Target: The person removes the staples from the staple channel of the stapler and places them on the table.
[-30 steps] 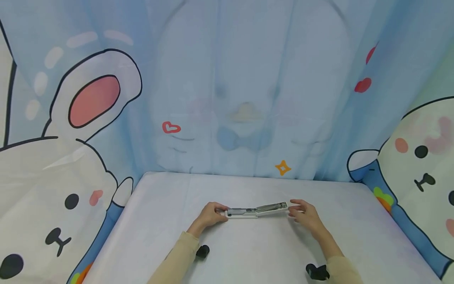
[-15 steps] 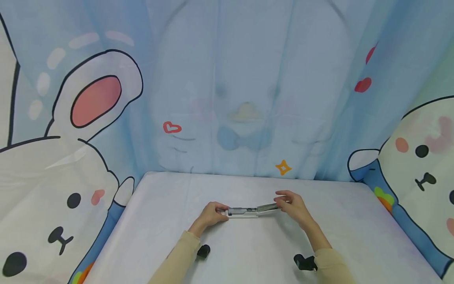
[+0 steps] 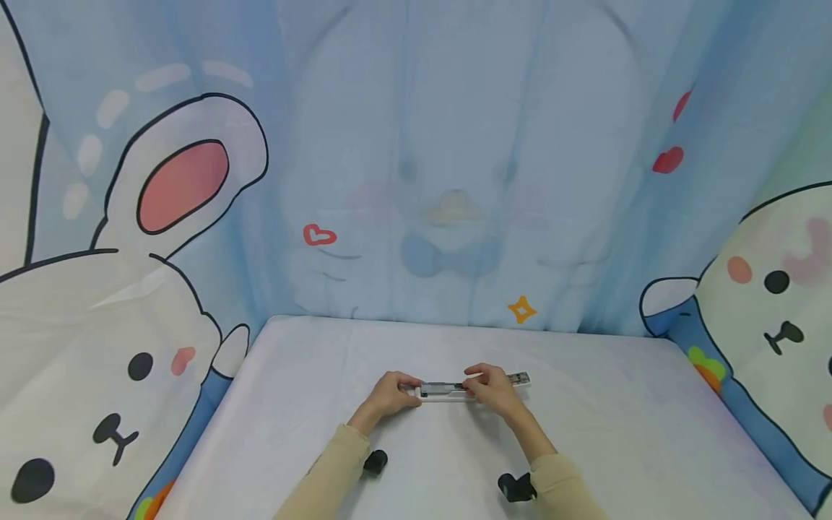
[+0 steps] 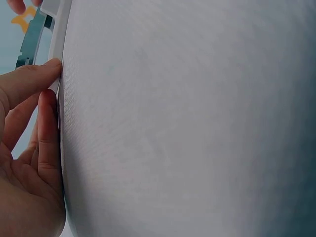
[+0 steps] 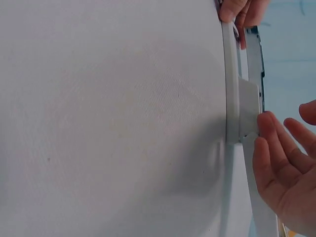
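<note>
A white stapler lies in the middle of the table, its upper arm swung back to the right and its grey metal magazine exposed. My left hand pinches the stapler's left end between thumb and fingers. At the hinge in the middle, my right hand reaches over from the right, hiding part of the raised arm. In the right wrist view, fingertips of that hand touch or nearly touch the stapler's side by the hinge, and the fingers are loosely bent and spread.
A white cloth covers the table. Blue curtains with cartoon animals hang behind it and at both sides. Black wrist cameras stick out below both forearms.
My right hand has moved left from the raised arm's far end to the hinge and magazine end. The left hand keeps its grip. The stapler stays about where it was.
</note>
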`<state>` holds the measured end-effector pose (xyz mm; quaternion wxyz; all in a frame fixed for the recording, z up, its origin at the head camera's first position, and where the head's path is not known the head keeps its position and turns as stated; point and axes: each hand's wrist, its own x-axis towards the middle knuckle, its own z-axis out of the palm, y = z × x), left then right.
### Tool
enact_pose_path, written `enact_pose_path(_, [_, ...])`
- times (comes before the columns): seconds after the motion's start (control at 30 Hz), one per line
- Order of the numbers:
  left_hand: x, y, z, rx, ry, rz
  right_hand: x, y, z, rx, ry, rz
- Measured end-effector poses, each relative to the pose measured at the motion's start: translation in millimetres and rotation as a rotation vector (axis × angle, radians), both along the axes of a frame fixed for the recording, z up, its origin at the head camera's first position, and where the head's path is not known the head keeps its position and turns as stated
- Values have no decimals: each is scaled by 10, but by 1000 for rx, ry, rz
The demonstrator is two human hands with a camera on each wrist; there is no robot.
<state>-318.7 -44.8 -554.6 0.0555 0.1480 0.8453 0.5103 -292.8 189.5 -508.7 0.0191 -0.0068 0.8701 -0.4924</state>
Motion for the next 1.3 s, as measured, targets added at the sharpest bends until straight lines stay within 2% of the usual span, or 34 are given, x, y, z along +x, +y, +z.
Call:
enact_pose_path(0.13, [5, 3, 0, -7, -6, 8, -10, -69, 18, 33, -21, -35])
enact_pose_path(0.37, [-10, 6, 13, 8, -4, 1, -39, -142, 3, 16, -26, -54])
enact_pose_path(0.6, [-37, 3, 33, 8, 6, -6, -38, -224, 1, 29, 80, -23])
enact_pose_path(0.67, [-36, 6, 35, 3, 2, -7, -30, -242, -9, 25, 81, -36])
enact_pose_path(0.87, [-38, 12, 44, -7, 4, 7, -35, -296, -45, -96, 0, -143])
enact_pose_path(1.0, [-34, 18, 42, -9, -9, 11, -35, -322, -65, -127, -2, -201])
enact_pose_path(1.1, [-31, 20, 28, -9, -20, 14, -35, -337, -84, -146, -8, -225])
enact_pose_path(1.3, [-26, 12, 7, 4, -35, 20, -26, -366, -104, -288, -53, -251])
